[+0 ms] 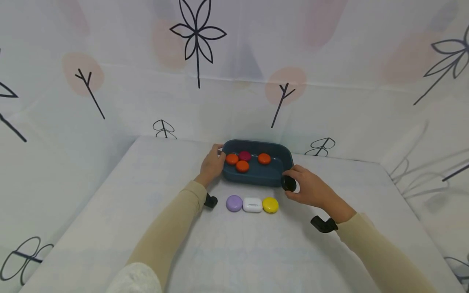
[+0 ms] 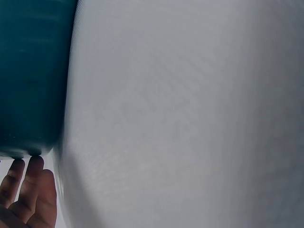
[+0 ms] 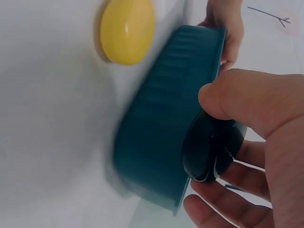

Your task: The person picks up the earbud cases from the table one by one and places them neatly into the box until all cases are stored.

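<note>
A dark teal tray holds several glossy round pieces: orange discs and one crimson disc. My left hand is at the tray's left end; in the left wrist view its extended fingertips touch the outer wall. At the tray's front right corner, my right hand pinches a glossy black round disc between thumb and fingers. The disc is held on edge, close against the rim; whether it touches the rim I cannot tell.
In front of the tray, a lilac disc, a white rounded case and a yellow disc lie in a row on the white-covered table. A patterned cloth rises behind the table.
</note>
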{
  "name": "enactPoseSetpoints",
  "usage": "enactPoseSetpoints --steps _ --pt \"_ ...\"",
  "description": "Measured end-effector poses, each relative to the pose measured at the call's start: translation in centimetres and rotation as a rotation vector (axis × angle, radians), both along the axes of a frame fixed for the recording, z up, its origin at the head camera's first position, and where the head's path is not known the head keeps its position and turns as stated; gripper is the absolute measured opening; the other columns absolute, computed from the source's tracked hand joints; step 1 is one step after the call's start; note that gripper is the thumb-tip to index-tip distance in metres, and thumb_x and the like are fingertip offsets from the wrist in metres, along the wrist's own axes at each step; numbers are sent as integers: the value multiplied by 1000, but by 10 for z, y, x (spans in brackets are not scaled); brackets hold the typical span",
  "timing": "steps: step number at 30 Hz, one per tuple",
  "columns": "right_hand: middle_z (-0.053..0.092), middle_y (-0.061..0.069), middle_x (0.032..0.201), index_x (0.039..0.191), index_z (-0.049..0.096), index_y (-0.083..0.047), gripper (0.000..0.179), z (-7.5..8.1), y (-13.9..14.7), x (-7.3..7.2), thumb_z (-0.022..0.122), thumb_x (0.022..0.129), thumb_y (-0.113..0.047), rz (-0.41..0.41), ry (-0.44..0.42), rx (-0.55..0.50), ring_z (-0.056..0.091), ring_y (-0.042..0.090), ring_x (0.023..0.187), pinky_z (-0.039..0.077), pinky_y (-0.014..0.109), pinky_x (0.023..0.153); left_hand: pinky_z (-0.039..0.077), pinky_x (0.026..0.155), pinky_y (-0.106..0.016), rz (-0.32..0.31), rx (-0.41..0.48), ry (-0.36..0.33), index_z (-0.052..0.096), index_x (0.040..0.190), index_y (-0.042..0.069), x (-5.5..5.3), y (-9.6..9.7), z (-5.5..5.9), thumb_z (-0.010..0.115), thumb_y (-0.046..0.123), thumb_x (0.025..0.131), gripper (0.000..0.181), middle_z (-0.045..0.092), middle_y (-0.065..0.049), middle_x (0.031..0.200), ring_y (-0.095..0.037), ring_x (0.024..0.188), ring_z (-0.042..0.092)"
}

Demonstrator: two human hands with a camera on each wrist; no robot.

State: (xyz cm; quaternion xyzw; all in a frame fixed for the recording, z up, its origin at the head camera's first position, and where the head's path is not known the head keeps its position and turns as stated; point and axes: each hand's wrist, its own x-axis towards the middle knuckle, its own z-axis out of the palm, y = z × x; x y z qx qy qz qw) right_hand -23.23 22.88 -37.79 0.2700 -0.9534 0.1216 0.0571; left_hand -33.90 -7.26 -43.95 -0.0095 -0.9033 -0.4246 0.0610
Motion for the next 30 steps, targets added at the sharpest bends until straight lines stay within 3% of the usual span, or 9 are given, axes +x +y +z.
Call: enactPoseSetpoints --steps 13,30 --pt "54 1 103 110 55 -11 47 -11 1 15 70 67 -26 7 -90 44 52 11 85 48 28 71 41 84 -37 -14 7 6 38 126 22 0 -1 -1 36 31 87 39 55 -5 115 -21 100 53" --pt "55 -3 96 105 59 -14 45 -22 -3 18 73 64 -27 -17 -214 90 51 9 79 48 28 72 42 81 -37 -16 -4 6 36 127 23 0 -2 -2 35 32 87 41 55 -3 115 -20 97 53"
